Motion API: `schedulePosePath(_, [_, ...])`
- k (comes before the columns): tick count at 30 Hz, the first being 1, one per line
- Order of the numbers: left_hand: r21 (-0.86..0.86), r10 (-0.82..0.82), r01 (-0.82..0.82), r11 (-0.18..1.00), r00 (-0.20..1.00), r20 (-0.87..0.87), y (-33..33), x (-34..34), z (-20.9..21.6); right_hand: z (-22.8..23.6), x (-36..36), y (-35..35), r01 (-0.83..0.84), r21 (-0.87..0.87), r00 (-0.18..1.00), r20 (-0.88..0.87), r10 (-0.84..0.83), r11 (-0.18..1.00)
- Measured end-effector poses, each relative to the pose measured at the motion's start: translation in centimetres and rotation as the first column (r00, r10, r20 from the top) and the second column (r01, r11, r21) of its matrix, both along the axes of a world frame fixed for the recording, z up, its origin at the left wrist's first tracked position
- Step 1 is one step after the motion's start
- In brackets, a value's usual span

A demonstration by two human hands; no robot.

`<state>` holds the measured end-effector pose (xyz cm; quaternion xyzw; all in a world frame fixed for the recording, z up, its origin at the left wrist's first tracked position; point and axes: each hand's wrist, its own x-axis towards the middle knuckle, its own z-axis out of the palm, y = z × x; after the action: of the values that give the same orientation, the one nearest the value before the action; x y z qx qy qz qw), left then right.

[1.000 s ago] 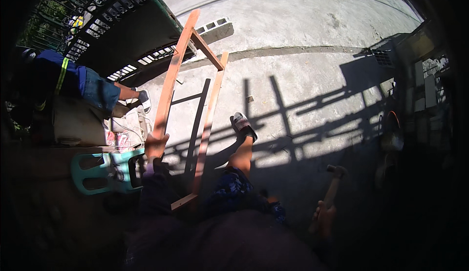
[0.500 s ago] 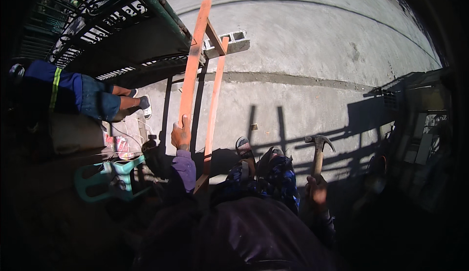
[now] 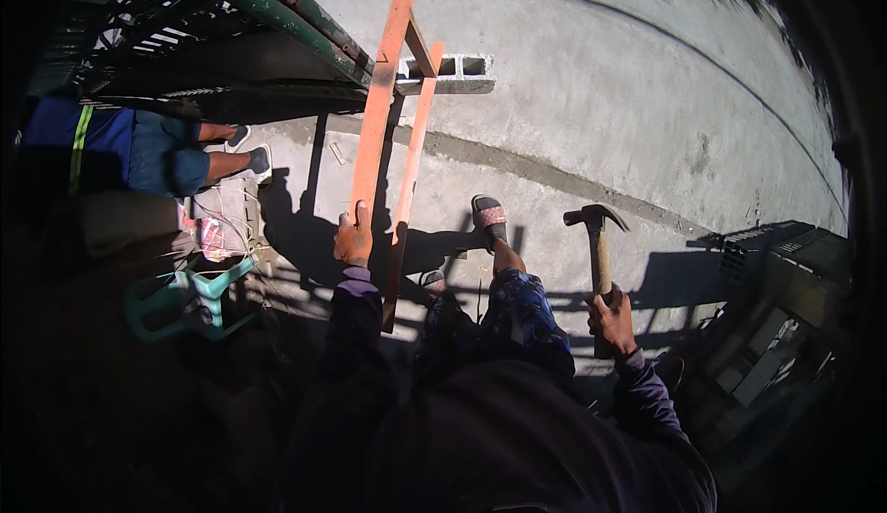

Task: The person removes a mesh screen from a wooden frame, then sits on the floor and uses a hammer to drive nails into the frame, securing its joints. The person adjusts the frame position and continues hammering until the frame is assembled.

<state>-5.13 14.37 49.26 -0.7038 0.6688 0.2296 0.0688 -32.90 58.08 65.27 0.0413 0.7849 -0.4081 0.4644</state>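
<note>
My left hand [image 3: 353, 236] grips the near part of one long rail of an orange wooden frame [image 3: 380, 97]. Two long rails run away from me, joined by a short crosspiece near the far end. A nail sticks out of the left rail beside a dark smudge. On the right, my right hand [image 3: 611, 319] is wrapped round the wooden handle of a claw hammer [image 3: 600, 252]. Its dark metal head points away from me, above the concrete ground. My left palm and the frame's nearest end are partly hidden in shadow.
A hollow concrete block [image 3: 453, 86] stands just beyond the frame. At left are a green metal gate [image 3: 296, 28], a person in blue shorts [image 3: 166, 152], and a teal plastic stool [image 3: 222, 287] near cords. More hollow blocks [image 3: 733, 262] sit at right.
I have stepped forward, one sandalled foot now ahead. The frame is carried along in my left hand, and the hammer has risen slightly with my right hand. The person and stool sit further left in view.
</note>
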Motion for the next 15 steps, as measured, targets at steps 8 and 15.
schedulePosePath(8, [-0.029,0.007,-0.011,1.0,0.991,-0.132,4.5,-1.1,-3.2,-3.1,-10.3,-9.9,-0.235,-0.014,0.953,-0.202,0.227,0.972])
schedulePosePath(15, [-0.107,-0.043,0.011,0.994,0.95,-0.309,7.6,-2.7,-4.0,-4.6,-15.4,-28.2,-0.504,-0.075,0.684,-0.643,0.345,0.86])
